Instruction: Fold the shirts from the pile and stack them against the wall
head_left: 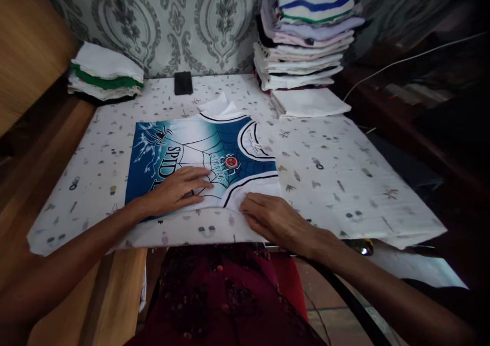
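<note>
- Far: a pale wall [178, 22] with ornate grey medallions.
- Left: a brown wooden panel [30, 40].
- Middle: a table [333, 198] under a white, small-print cover.
- Near, right of centre: brownish floor tiles [331, 318].
- Right: deep shadow.

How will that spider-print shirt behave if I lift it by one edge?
The shirt will probably flop and droop, as it looks like thin cloth lying flat. It's likely light, being a single small garment. The white cloth poking past its far armhole may shift out of place.
</note>
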